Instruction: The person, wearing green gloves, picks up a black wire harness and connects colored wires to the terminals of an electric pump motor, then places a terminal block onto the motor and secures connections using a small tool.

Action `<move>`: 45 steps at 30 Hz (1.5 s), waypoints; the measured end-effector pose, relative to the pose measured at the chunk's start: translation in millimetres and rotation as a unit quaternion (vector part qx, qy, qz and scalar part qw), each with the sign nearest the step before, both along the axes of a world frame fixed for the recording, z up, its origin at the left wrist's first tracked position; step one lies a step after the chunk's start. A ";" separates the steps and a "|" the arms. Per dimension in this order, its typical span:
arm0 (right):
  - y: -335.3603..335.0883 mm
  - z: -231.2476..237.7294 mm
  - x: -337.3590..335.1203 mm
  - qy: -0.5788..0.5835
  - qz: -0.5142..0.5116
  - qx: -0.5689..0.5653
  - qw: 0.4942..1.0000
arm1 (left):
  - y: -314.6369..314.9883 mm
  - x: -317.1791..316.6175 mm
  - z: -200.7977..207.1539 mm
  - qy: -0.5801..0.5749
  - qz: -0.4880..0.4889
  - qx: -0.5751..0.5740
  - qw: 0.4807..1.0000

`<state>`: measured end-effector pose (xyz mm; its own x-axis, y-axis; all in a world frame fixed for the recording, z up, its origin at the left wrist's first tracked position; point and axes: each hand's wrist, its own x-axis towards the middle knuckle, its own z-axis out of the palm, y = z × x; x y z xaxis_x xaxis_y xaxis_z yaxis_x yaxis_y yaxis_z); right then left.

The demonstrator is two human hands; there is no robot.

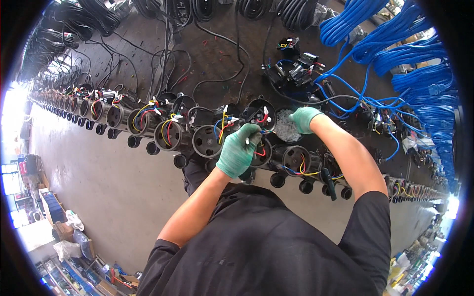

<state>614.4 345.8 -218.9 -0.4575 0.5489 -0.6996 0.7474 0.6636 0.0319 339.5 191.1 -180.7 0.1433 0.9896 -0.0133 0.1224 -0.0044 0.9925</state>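
My left hand [239,152], in a green glove, is closed in a pinch on thin coloured wires [265,131]. They belong to a black round housing [267,152] just right of the hand, where a red wire shows. A small white cap shows at the fingers. My right hand [306,120], gloved alike, has its fingers curled together at the right rim of a round tub of small translucent caps [286,127]; its fingertips are partly hidden. To the left, another black housing [206,140] has yellow, blue and red wires with white caps above it.
A long row of black housings [169,134] runs along the bench edge both ways. Black cable coils [202,9] line the far side, blue cable coils [410,44] the right. Loose black parts [301,69] lie beyond the tub. Boxes and bags [74,237] stand on the floor at lower left.
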 end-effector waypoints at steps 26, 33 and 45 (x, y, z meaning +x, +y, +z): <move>-34.2 77.9 12.4 0.272 -0.153 0.023 0.950 | 2.8 1.4 2.7 0.005 0.007 0.004 1.000; -105.3 148.4 -35.2 0.563 -0.342 -0.088 0.747 | 2.1 -0.6 1.3 -0.005 0.014 0.005 1.000; -138.3 91.6 -83.0 0.660 -0.408 0.043 0.629 | 3.4 -2.4 5.4 0.021 0.016 0.032 0.999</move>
<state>531.5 207.5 -127.3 -0.1493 0.9878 0.0434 0.2512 0.0803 -0.9646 337.1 194.5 -175.3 0.1127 0.9926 0.0448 0.1645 -0.0631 0.9844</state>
